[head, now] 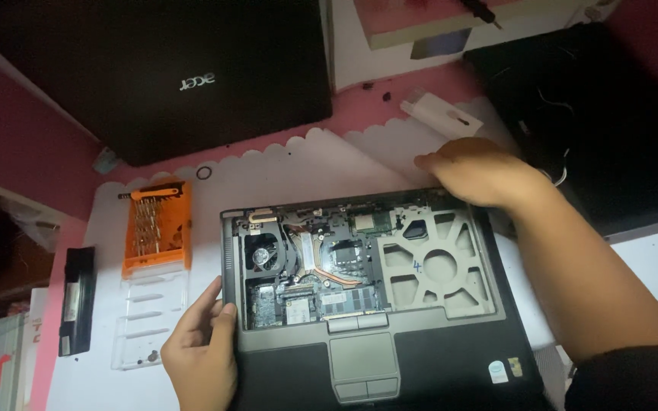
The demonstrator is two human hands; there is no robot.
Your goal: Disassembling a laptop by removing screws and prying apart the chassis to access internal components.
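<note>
Your left hand (201, 354) clamps the opened laptop base (367, 304) at its left edge; your right hand (477, 171) presses flat, fingers together, on the far-right corner. Steadying step.

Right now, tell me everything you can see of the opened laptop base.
The laptop base is dark grey and lies flat on a white mat, keyboard off. Fan, copper heat pipe, circuit boards and a grey metal frame show; touchpad and buttons remain. The left hand grips its left edge; the right hand rests on its back edge.
</note>
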